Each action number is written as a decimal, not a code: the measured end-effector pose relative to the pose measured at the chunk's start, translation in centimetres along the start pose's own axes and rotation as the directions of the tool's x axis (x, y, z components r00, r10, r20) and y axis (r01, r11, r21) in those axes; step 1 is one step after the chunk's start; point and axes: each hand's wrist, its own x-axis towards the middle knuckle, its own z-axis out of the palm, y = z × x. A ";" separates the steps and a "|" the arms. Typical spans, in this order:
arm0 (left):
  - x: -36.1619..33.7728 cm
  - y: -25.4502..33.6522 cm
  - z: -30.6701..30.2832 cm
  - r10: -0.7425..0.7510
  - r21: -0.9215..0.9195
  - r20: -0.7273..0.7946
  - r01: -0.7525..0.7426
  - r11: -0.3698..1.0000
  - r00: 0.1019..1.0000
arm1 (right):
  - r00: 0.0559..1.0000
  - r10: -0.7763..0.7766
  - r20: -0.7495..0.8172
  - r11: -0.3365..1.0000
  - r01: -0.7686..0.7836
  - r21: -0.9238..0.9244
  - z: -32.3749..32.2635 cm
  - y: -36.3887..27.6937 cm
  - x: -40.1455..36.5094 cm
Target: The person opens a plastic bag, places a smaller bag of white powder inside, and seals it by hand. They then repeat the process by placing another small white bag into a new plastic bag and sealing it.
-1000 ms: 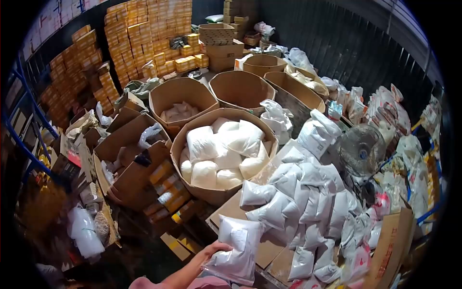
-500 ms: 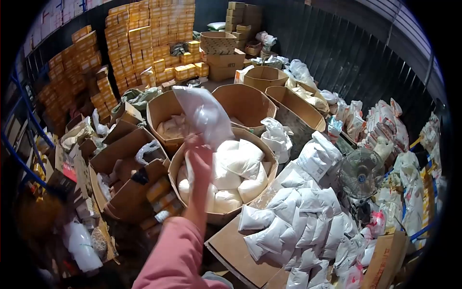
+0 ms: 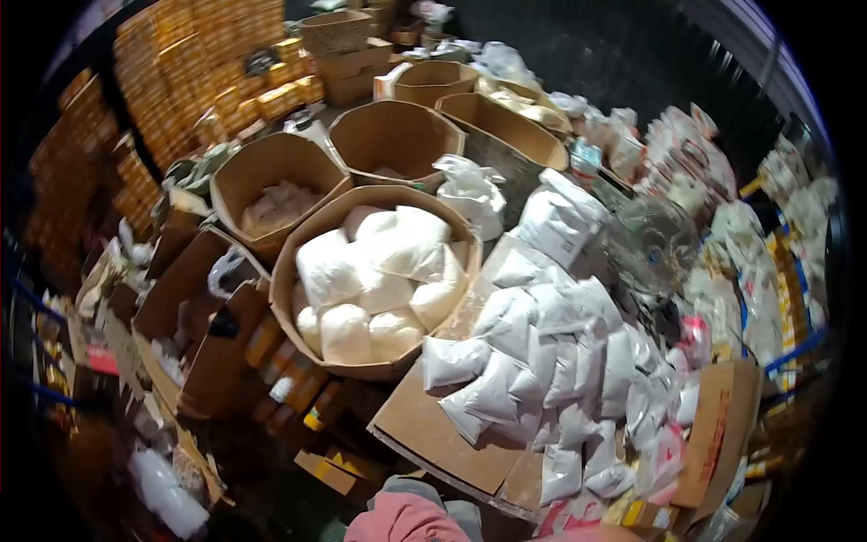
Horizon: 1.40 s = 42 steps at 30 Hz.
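Neither of my hands shows in the frame; only a pink sleeve (image 3: 406,518) is visible at the bottom edge, with what the hand holds hidden. Ahead of the sleeve, an octagonal cardboard bin (image 3: 280,303) holds several plump white bags (image 3: 330,271). To its right, many flat white packets (image 3: 506,388) lie piled on a cardboard-covered surface (image 3: 452,429). A larger white sack (image 3: 555,221) stands behind the pile.
More open bins (image 3: 397,135) stand behind, one with pale bags inside. An open carton (image 3: 199,316) is at the left. A fan (image 3: 652,244) stands right of the packets. Stacked yellow boxes (image 3: 190,72) line the back left, with blue rails (image 3: 795,350) at the right.
The hand that held a white bag over the round bin has left the view, and that bag is no longer in the air. The view has shifted and tilted.
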 end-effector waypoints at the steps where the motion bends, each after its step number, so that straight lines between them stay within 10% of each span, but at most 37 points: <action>1: 0.2 -0.6 0.9 -0.001 -0.005 -0.001 0.001 1.000 1.000 | 0.998 0.052 -0.028 0.997 -0.051 0.056 -0.5 2.8 -0.4; 6: -6.2 -13.0 -4.7 -0.296 -0.158 -0.287 0.259 0.953 0.911 | 0.942 0.331 -0.053 0.871 -0.283 0.401 0.6 20.7 -4.6; 13: -35.3 -22.6 -25.0 -0.687 -0.545 -0.688 0.460 0.701 0.233 | 0.822 0.570 0.011 0.626 -0.443 0.642 -1.8 34.0 -10.5; 16: -40.3 -20.8 -24.4 -0.739 -0.615 -0.670 0.509 0.603 0.065 | 0.862 0.506 0.010 0.803 -0.476 0.359 -7.1 37.8 -8.8; 17: -41.1 -20.4 -23.4 -0.751 -0.631 -0.660 0.515 0.580 0.036 | 0.929 0.359 -0.089 0.790 -0.353 -0.501 -8.8 34.5 -8.0; 19: -41.6 -20.2 -20.6 -0.776 -0.649 -0.631 0.543 0.534 0.010 | 0.997 -0.071 0.038 0.456 0.067 -0.887 -11.9 32.7 -5.5; 21: -40.9 -20.7 -16.7 -0.801 -0.647 -0.598 0.576 0.499 0.022 | 0.793 -0.547 -0.268 0.682 0.237 -0.692 -13.0 31.2 -0.9; 22: -39.8 -21.3 -14.4 -0.814 -0.630 -0.578 0.603 0.490 0.057 | 0.925 -0.169 -0.339 0.986 0.157 -0.065 -13.7 29.9 2.0; 26: -26.8 -22.7 -2.5 -0.786 -0.434 -0.424 0.661 0.612 0.449 | 0.979 -0.203 0.032 0.847 0.192 -0.495 -17.6 19.4 12.9; 27: -20.4 -21.6 1.5 -0.721 -0.389 -0.332 0.608 0.692 0.608 | 0.971 0.143 0.193 0.936 -0.069 -0.344 -19.4 14.0 14.2; 29: -4.2 -14.2 11.7 -0.586 -0.447 -0.100 0.490 0.748 0.804 | 0.879 -0.467 -0.101 0.825 0.391 -0.409 -21.0 11.6 19.3; 30: 1.9 -12.2 15.5 -0.499 -0.390 0.051 0.477 0.788 0.865 | 0.843 -0.461 -0.279 0.812 0.273 -0.516 -21.7 9.2 20.5; 31: 7.2 -5.8 20.1 -0.355 -0.266 0.142 0.381 0.886 0.924 | 0.773 -0.626 -0.101 0.616 0.411 -0.672 -23.5 6.0 22.4; 32: 10.8 -2.1 23.1 -0.211 -0.193 0.303 0.276 0.942 0.929 | 0.861 -0.496 -0.109 0.867 0.499 -0.005 -25.6 2.1 19.9; 33: 13.1 0.3 25.8 -0.131 -0.200 0.372 0.217 0.955 0.919 | 0.929 -0.361 -0.081 0.913 0.369 0.175 -26.8 -1.3 19.3; 37: 16.7 1.3 30.6 -0.145 -0.088 0.422 0.199 0.976 0.895 | 0.890 -0.385 -0.246 0.850 0.445 0.282 -28.6 0.6 25.5; 40: 14.1 -8.6 28.1 -0.291 0.118 0.347 0.266 0.957 0.891 | 0.945 -0.260 -0.200 0.897 0.313 0.312 -29.3 3.6 25.6; 42: 7.0 -19.5 23.1 -0.526 0.174 0.138 0.503 0.847 0.839 | 0.992 -0.086 -0.096 0.740 0.128 0.660 -29.0 5.8 24.8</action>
